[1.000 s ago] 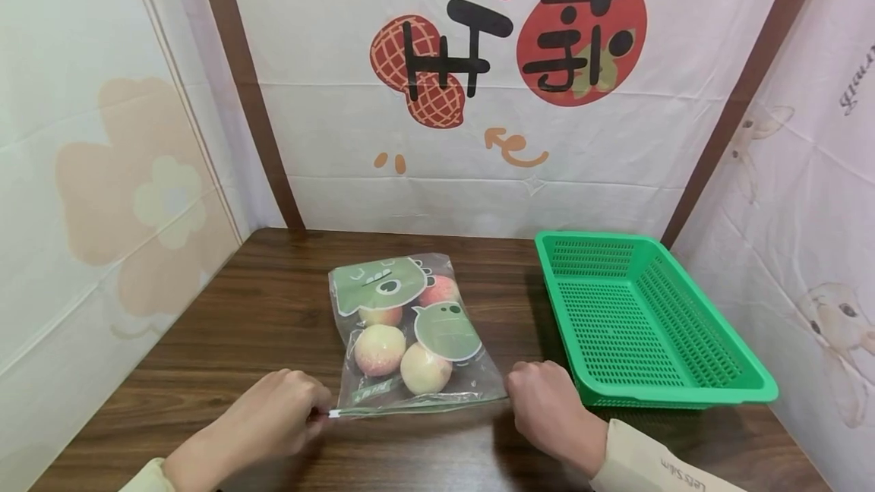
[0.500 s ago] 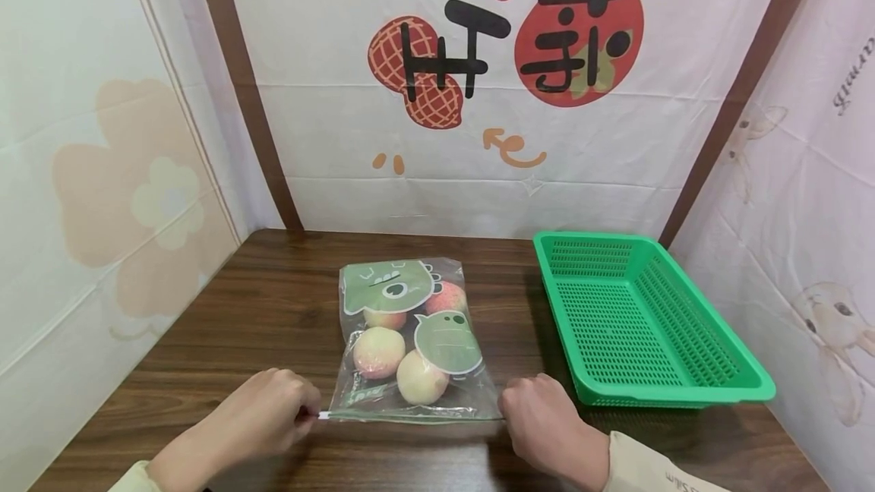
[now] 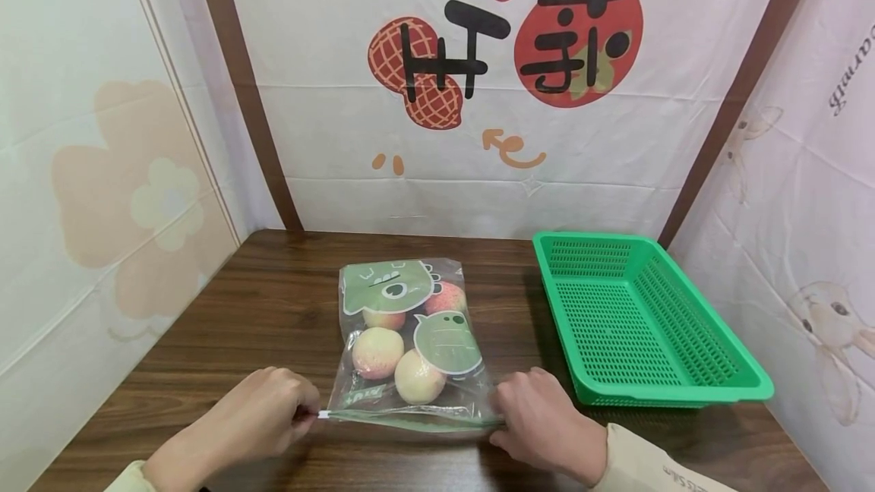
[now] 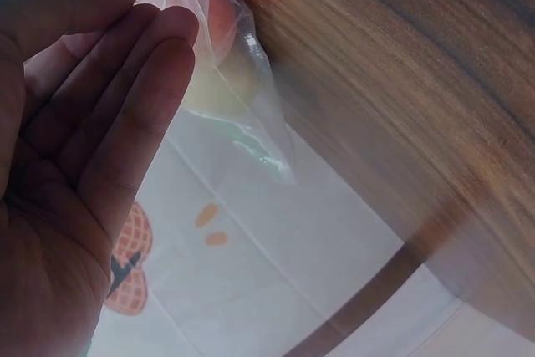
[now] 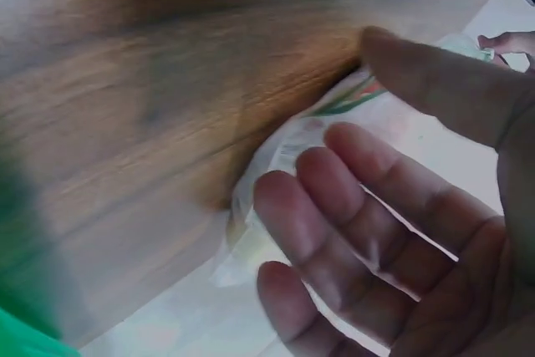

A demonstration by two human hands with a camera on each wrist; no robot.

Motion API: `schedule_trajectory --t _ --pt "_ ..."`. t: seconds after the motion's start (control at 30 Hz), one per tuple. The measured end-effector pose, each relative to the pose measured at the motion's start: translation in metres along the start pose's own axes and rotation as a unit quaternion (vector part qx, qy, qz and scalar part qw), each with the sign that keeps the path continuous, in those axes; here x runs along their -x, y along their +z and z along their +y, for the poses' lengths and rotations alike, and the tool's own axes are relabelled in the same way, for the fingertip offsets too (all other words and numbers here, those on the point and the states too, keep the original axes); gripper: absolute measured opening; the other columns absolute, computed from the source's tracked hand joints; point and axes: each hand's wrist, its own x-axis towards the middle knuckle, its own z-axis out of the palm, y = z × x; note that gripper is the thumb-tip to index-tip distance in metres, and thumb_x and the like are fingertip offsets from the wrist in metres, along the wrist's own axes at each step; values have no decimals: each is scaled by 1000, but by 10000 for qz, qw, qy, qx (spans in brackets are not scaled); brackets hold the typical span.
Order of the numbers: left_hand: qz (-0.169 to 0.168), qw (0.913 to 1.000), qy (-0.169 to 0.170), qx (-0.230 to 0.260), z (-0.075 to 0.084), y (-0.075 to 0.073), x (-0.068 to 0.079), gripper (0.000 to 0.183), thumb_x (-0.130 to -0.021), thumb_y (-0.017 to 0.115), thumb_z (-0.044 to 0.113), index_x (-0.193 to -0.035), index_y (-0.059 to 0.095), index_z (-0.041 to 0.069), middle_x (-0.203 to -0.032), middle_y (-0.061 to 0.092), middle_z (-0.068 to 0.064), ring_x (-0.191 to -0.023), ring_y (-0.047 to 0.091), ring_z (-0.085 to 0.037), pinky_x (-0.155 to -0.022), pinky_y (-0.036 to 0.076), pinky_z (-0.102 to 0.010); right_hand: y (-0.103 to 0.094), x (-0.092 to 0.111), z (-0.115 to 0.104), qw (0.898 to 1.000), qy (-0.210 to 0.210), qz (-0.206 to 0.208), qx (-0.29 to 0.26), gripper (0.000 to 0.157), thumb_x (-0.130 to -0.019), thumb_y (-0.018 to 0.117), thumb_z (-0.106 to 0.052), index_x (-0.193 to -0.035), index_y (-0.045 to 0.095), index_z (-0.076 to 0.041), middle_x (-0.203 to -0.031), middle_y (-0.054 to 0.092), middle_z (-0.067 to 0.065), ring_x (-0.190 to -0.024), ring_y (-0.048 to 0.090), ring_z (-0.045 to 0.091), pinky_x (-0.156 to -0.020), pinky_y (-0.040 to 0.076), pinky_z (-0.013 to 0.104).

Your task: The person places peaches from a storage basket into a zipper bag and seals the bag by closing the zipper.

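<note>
A clear zip bag [image 3: 472, 389] printed with green cartoon figures lies on the table with several peaches [image 3: 378, 353] inside. Its green zip strip [image 3: 417, 423] faces the person and sags in the middle. At the strip's left end, my left hand [image 3: 263, 408] pinches the corner by a white tab [image 3: 323, 414]. In the left wrist view, the thumb meets the fingertips over the bag's edge. My right hand [image 3: 543, 424] is at the strip's right end. The right wrist view shows its thumb apart from loosely bent fingers [image 5: 284, 206], which overlap the bag.
A green plastic basket [image 3: 615, 332] with perforated walls stands to the right, close beyond the right hand. The brown wooden table [image 3: 273, 310] is bordered by white printed cloth [image 3: 410, 196] at the back and both sides.
The bag has come toward the person and slightly straightened. The left hand has shifted a little left. The right hand has loosened at its corner, its thumb now lower, and the strip has slackened.
</note>
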Motion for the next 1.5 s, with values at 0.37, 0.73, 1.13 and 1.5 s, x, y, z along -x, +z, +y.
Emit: schedule_trajectory --t 0.37,0.73,1.13,1.5 --pt "-14 10000 -11 -40 2 -2 -4 40 -63 81 1 -62 53 30 -63 36 28 -58 31 11 -49 27 -8 11 -22 -25 9815 -635 1633 -767 33 -70 93 -43 -86 74 -21 -80 66 -11 -73 59 6 -62 47 26" --pt "14 9998 -165 50 1 -3 -8 34 -65 81 2 -65 61 29 -64 40 29 -58 34 11 -50 29 -8 19 -56 -50 9660 -1112 2104 -1015 38 -73 92 -40 -98 73 -18 -96 70 -9 -91 63 9 -84 52 25" --pt "-98 9996 -193 203 1 -7 -9 31 -67 81 3 -67 64 29 -64 41 30 -57 35 12 -49 29 -8 27 -70 -70 9621 -1440 2085 -1007 53 -79 89 -42 -123 71 -17 -113 70 -7 -104 64 9 -93 51 25" --pt "-77 9997 -136 192 2 -9 -11 37 -66 82 4 -65 59 32 -63 40 31 -56 33 13 -48 28 -7 34 -84 -88 9587 -1445 2211 -1053 48 -79 89 -39 -118 73 -16 -112 70 -8 -104 62 9 -90 50 24"
